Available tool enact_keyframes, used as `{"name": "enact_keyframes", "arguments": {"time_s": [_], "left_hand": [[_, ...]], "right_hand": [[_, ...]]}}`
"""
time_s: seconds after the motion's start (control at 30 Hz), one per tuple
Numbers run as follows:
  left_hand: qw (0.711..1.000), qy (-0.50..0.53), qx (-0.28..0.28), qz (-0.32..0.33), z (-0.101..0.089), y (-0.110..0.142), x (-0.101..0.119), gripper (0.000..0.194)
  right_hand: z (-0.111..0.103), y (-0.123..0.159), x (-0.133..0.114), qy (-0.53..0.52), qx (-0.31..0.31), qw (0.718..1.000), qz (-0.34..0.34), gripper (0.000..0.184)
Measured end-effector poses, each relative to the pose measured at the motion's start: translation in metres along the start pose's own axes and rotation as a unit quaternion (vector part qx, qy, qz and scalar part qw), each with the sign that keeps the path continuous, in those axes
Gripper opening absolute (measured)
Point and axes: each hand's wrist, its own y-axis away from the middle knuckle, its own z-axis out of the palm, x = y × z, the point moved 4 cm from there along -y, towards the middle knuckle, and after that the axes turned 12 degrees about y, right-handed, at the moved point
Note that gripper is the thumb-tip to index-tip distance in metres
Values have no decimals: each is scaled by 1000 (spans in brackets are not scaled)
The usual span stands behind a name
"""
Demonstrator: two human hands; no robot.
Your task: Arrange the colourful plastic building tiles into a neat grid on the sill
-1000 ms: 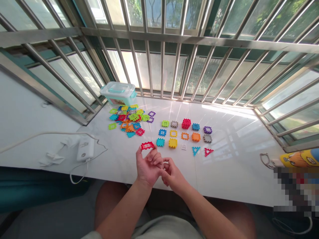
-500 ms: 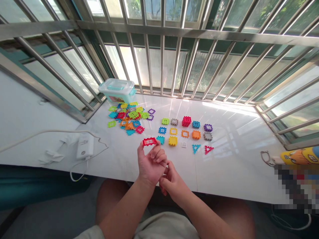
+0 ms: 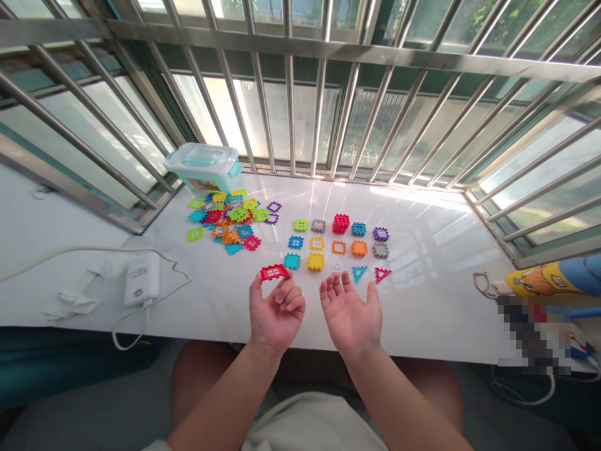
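While the left hand (image 3: pixel 277 319) pinches a red plastic tile (image 3: pixel 273 272) above the white counter (image 3: pixel 422 313), the right hand (image 3: pixel 350 319) spreads open, empty. Spaced rows of tiles (image 3: pixel 317 244) lie ahead; a loose heap (image 3: pixel 223 219) stays unsorted beside the plastic box (image 3: pixel 203 166).

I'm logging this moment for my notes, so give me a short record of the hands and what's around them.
left hands item: the left hand pinches a red plastic window-shaped tile between thumb and fingers
right hand: the right hand is open, palm up, empty, nearest a small white square plastic tile
rows: separate coloured plastic tiles and a red tile cube on a white marble-look counter
heap: mixed coloured plastic tiles beside a pale teal lidded plastic box
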Motion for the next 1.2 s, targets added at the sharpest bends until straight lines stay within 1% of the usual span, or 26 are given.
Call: {"name": "enact_keyframes", "arguments": {"time_s": [0.27, 0.47, 0.57, 0.67, 0.73, 0.8, 0.87, 0.9, 1.0, 1.1, 1.2], "left_hand": [[999, 21, 17, -44, -17, 0, -20, 37], [998, 21, 27, -52, -19, 1, -27, 37], [998, 18, 24, -47, -18, 0, -27, 36], [999, 2, 27, -37, -17, -1, -25, 36], [999, -7, 34, -31, -17, -2, -24, 36], [999, -11, 39, -21, -18, -3, -22, 36], [999, -7, 41, -11, -19, -3, -18, 35], [999, -2, 40, -7, -19, -3, -17, 34], [999, 19, 32, 1, -18, -4, -13, 33], [999, 25, 28, -6, -17, -5, -12, 33], [1000, 9, 27, -10, -17, -4, -13, 34]], "right_hand": [[-7, -3, -3, 21, 6, 999, -27, 55], [-6, -5, -1, 11, 14, 999, -27, 52], [-7, -4, 4, 47, 34, 998, -29, 48], [-10, 2, 9, 106, 42, 992, -51, 37], [-12, 9, 12, 194, 16, 977, -87, 33], [-14, 17, 16, 296, -31, 948, -114, 31], [-16, 25, 24, 359, -75, 924, -113, 31], [-18, 28, 28, 371, -90, 919, -102, 32], [-21, 36, 42, 372, -114, 920, -50, 42], [-18, 41, 53, 348, -140, 927, -1, 48], [-14, 44, 59, 318, -155, 935, 21, 50]]}}
